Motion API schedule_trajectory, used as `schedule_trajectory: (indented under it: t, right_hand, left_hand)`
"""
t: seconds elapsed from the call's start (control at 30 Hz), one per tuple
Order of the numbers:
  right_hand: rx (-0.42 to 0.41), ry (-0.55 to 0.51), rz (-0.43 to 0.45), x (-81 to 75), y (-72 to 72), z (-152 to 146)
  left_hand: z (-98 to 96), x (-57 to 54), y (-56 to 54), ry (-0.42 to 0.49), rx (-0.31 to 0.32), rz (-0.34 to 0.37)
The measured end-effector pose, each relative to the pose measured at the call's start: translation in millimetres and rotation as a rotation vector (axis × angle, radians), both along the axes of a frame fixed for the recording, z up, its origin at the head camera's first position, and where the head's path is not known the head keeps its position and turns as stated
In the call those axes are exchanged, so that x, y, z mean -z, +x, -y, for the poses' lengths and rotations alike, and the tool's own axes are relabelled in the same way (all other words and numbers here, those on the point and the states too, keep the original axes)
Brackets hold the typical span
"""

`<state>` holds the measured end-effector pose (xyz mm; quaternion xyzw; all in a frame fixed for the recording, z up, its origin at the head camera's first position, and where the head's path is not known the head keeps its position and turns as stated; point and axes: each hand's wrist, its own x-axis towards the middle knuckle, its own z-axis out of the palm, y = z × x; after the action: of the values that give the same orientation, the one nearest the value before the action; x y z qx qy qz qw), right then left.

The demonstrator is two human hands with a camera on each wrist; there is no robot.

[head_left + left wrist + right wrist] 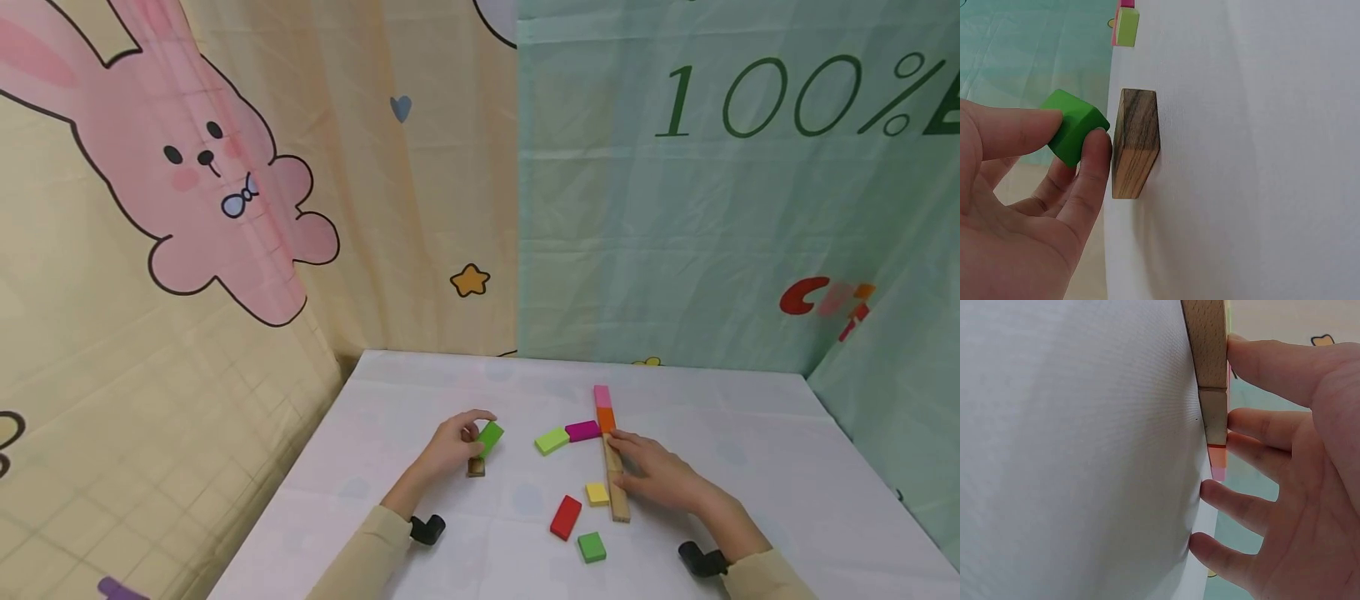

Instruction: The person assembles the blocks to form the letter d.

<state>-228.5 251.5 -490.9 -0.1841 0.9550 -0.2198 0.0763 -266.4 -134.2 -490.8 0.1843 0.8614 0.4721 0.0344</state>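
My left hand (448, 443) pinches a green block (1075, 125) between thumb and fingers, tilted and held off the table. Just beside those fingertips a dark brown wooden block (1137, 140) stands on the white cloth. My right hand (660, 471) rests its fingertips on the natural wood blocks (616, 475), its fingers spread and fairly straight in the right wrist view. Those wood blocks form a line with an orange block (605, 419) and a pink block (602, 396) at the far end. A magenta block (582, 431) and a lime block (552, 441) branch off to the left.
Nearer the front lie a yellow block (597, 495), a red block (566, 517) and another green block (592, 547). The white-covered table (420, 383) meets printed curtains (420, 208) at its back and sides.
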Motion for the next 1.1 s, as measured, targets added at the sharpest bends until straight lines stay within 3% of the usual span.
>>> schedule_trajectory:
  t: [0.53, 1.1]
  right_hand:
    - [0.013, 0.013, 0.01, 0.6, 1.7, 2.8]
    - [0.015, 0.008, 0.004, 2.3, 0.5, 1.9]
  left_hand:
    - [-22.7, 5.8, 15.7, 0.077, 0.02, 0.082]
    - [-40.5, 3.7, 21.3, 0.049, 0.026, 0.155]
